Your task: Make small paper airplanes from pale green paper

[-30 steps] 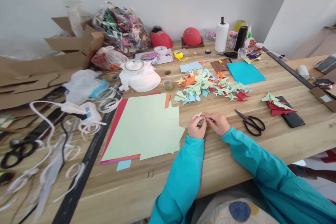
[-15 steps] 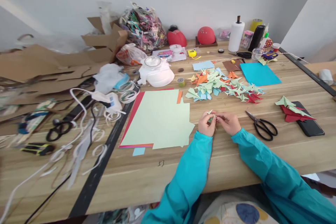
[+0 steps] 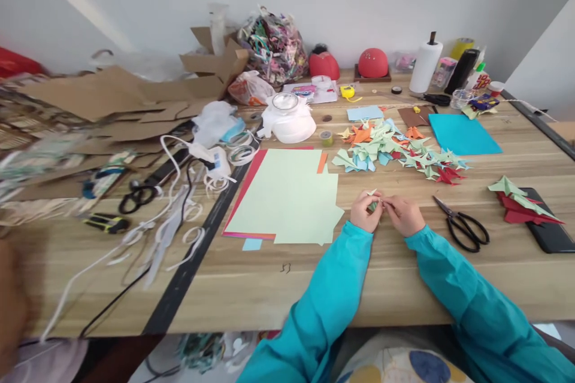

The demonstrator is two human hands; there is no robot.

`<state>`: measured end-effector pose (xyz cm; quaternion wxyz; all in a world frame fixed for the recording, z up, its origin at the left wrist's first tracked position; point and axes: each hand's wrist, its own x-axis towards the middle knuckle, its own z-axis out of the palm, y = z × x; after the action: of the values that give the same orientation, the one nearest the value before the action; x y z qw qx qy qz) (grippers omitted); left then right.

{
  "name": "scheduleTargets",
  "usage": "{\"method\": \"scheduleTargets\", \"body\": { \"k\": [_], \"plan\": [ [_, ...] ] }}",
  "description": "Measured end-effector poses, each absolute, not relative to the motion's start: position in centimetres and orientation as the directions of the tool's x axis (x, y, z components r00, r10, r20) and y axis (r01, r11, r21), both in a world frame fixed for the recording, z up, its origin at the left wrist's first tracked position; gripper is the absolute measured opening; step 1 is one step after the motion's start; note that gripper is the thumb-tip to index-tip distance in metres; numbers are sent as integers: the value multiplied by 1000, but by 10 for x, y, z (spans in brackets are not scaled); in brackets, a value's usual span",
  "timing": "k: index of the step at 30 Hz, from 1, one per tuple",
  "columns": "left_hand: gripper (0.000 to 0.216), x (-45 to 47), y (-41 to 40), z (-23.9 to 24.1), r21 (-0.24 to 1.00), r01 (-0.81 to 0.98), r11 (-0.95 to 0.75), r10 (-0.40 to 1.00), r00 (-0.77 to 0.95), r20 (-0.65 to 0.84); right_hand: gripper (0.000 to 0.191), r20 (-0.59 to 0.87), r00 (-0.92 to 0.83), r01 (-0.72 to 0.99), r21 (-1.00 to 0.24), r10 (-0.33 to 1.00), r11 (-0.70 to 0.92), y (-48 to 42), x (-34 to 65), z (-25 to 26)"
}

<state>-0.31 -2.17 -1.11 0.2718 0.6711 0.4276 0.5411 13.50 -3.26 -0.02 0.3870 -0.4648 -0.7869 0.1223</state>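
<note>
My left hand (image 3: pixel 365 214) pinches a small light green folded paper (image 3: pixel 372 206), mostly hidden by the fingers. The fingertips of my right hand (image 3: pixel 406 216) are closed at the same paper's edge, close against my left thumb. Black-handled scissors (image 3: pixel 467 231) lie right of my right hand, blades pointing away. Beyond my hands is a pile of folded paper shapes (image 3: pixel 377 139) in green, orange, red and blue. A stack of light green sheets (image 3: pixel 291 197) lies to my left, with red and orange edges under it.
A phone (image 3: pixel 550 232) lies at right, partly under green and red folded papers (image 3: pixel 523 203). A turquoise sheet (image 3: pixel 465 133) lies behind. Cables, a power strip (image 3: pixel 215 160), a box cutter (image 3: pixel 106 223) and cardboard (image 3: pixel 112 96) crowd the left. Part of a person (image 3: pixel 13 293) shows at the left edge.
The view has turned left, so the table's things sit further right in the picture. Part of a person now shows at the left edge. Both hands keep hold of the folded paper.
</note>
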Motion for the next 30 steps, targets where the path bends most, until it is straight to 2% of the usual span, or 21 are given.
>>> {"method": "scheduleTargets", "body": {
  "k": [20, 26, 30],
  "plan": [
    [11, -5, -21, -13, 838, 271, -474, 880, 144, 452, 14, 397, -237, 566, -685, 887, 458, -31, 139, 2],
    [9, -5, -22, -14, 812, 299, -502, 865, 148, 480, 13, 405, -262, 610, -634, 876, 475, -32, 139, 0],
    [9, -5, -23, -13, 806, 315, -502, 865, 154, 478, 11, 366, -235, 601, -674, 900, 431, -32, 138, -1]
  ]
}}
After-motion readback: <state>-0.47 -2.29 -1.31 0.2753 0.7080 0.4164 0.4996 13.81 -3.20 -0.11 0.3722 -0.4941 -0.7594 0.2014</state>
